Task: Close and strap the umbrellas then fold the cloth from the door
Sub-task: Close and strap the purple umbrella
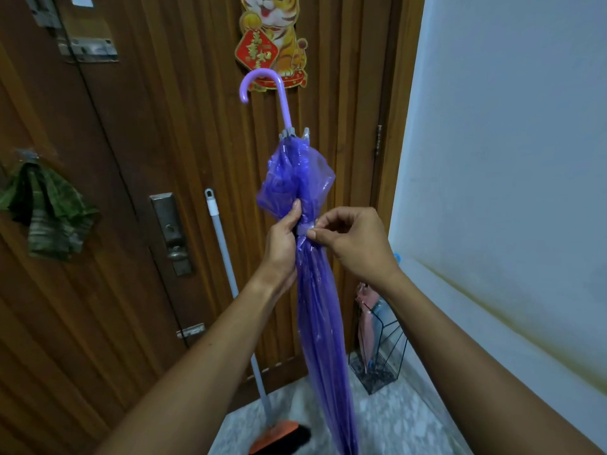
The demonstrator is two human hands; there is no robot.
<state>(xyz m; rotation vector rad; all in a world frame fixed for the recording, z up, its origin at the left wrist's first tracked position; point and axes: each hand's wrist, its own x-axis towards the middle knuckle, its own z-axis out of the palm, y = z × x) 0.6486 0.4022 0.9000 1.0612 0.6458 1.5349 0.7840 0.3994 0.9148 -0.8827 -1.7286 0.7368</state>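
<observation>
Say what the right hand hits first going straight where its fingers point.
The strap on the umbrella, which the right hand pinches; beyond it, probably the left hand.

A tiger decoration (272, 44) hangs high; a broom (223, 244) leans below, orange head on the floor (387, 425). A wire stand (377, 372) sits by the wall (509, 159).

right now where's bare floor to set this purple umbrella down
Bare marbled floor lies between the purple umbrella and the white wall, on the near side of the wire stand. A narrower strip sits between the umbrella and the broom. The stand is crowded: it holds a pink umbrella.
</observation>
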